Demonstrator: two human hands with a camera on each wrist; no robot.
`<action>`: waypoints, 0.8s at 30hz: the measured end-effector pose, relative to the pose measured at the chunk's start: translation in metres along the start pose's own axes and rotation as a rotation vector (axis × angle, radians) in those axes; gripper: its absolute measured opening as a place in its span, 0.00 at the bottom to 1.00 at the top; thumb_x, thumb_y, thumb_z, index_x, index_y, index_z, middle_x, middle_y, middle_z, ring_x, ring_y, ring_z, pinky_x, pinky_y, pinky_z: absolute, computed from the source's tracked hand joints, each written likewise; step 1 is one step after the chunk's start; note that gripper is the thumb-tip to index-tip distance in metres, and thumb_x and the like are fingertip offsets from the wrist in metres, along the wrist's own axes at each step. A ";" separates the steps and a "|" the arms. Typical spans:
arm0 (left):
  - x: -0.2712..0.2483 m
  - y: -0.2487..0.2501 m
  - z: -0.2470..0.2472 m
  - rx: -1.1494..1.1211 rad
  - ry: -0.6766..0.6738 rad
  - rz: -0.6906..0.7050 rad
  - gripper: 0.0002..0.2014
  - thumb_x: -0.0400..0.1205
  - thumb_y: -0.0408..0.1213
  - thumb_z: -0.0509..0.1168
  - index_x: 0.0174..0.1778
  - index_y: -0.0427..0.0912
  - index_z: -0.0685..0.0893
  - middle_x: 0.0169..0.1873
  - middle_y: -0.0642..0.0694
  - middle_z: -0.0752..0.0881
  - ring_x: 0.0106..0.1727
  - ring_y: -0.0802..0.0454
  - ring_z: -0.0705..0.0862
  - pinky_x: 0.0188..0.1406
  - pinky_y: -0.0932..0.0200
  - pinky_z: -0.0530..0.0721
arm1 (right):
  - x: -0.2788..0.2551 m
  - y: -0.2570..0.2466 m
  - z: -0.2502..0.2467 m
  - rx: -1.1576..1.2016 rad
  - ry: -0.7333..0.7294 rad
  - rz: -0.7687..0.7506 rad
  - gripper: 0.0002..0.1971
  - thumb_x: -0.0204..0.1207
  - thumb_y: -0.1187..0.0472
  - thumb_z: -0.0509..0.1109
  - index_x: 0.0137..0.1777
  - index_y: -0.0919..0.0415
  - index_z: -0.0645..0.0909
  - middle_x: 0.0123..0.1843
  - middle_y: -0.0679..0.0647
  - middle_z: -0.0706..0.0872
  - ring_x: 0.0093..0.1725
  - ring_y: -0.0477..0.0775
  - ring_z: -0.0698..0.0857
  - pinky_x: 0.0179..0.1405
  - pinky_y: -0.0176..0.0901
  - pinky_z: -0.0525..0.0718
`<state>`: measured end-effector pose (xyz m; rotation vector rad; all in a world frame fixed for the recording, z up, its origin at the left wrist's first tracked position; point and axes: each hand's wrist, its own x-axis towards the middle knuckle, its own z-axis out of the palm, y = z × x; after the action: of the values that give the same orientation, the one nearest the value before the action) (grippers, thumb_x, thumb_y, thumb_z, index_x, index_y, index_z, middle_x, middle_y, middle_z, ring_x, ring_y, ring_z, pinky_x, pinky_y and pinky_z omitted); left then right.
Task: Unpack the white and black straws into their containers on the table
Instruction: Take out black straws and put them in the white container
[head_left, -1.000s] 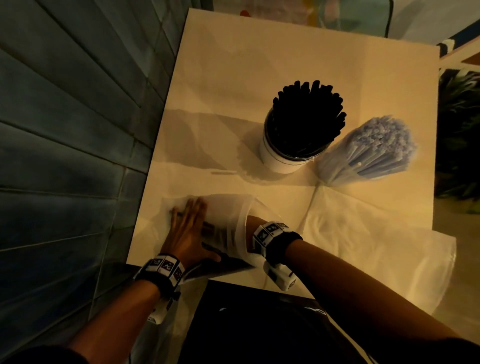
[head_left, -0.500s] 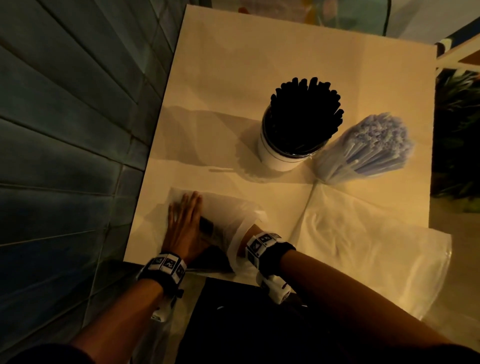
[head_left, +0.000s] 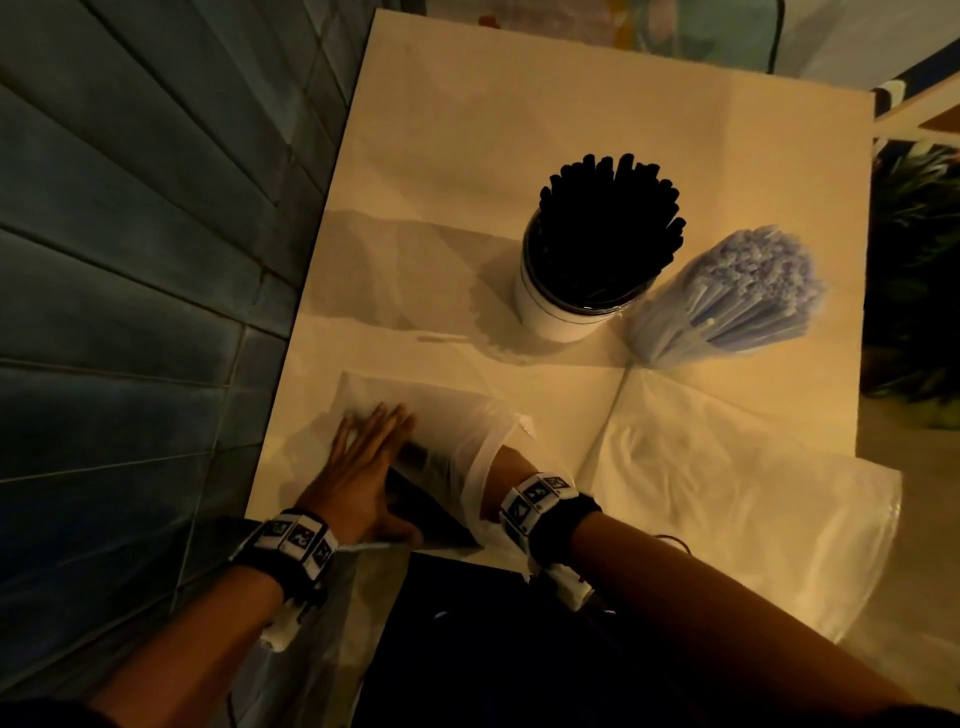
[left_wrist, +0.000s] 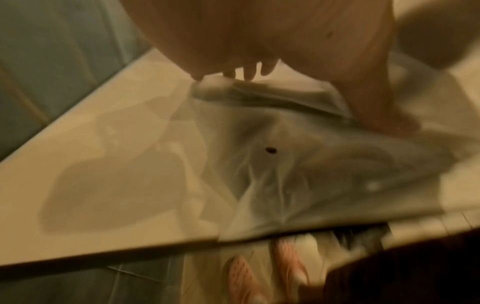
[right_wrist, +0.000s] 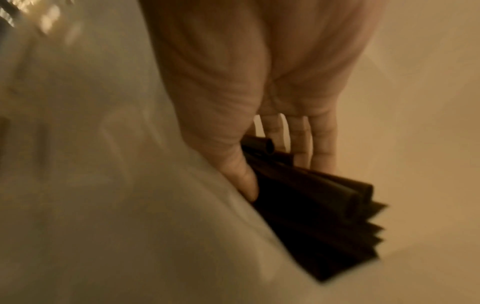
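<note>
A translucent plastic bag (head_left: 447, 410) lies at the table's near left corner. My left hand (head_left: 363, 462) lies flat on it with fingers straight, pressing it down. My right hand (right_wrist: 272, 123) is inside the bag up to the wrist and grips a bundle of black straws (right_wrist: 311, 205), thumb on one side and fingers on the other. The bundle shows dark through the plastic (head_left: 421, 460). A white cup (head_left: 561, 312) packed with upright black straws (head_left: 608, 228) stands mid-table. Beside it on the right stands a leaning bunch of white straws (head_left: 737, 296).
A second, flattened plastic bag (head_left: 727, 499) covers the near right of the table (head_left: 467, 130) and hangs over its edge. One loose pale straw (head_left: 441, 339) lies left of the cup. A dark tiled wall (head_left: 130, 260) runs along the left side.
My right hand has drawn back a little toward the bag's mouth with the black straws. The left hand still presses the bag flat.
</note>
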<state>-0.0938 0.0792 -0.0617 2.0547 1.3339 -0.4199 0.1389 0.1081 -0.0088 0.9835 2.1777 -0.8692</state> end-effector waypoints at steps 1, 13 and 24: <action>0.000 0.000 0.004 0.055 -0.014 0.026 0.73 0.56 0.80 0.69 0.88 0.51 0.36 0.87 0.51 0.35 0.87 0.49 0.33 0.86 0.35 0.38 | 0.001 0.000 0.003 -0.016 -0.009 0.001 0.29 0.90 0.50 0.50 0.86 0.62 0.52 0.88 0.60 0.53 0.87 0.61 0.52 0.86 0.56 0.44; 0.014 0.014 0.001 0.051 0.029 -0.034 0.73 0.59 0.78 0.71 0.88 0.47 0.36 0.87 0.48 0.33 0.87 0.48 0.31 0.84 0.29 0.40 | 0.000 -0.012 -0.008 -0.029 0.046 0.017 0.29 0.87 0.48 0.55 0.85 0.59 0.59 0.86 0.61 0.60 0.85 0.65 0.58 0.83 0.66 0.47; 0.013 0.016 0.007 0.058 0.037 -0.014 0.72 0.60 0.80 0.68 0.87 0.48 0.34 0.87 0.47 0.33 0.87 0.46 0.32 0.83 0.28 0.37 | 0.012 -0.017 0.014 -0.272 0.070 -0.004 0.27 0.84 0.47 0.54 0.79 0.59 0.70 0.77 0.62 0.74 0.74 0.69 0.74 0.71 0.78 0.61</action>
<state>-0.0732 0.0793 -0.0690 2.1107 1.3735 -0.4332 0.1218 0.0936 -0.0206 0.8849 2.2826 -0.5276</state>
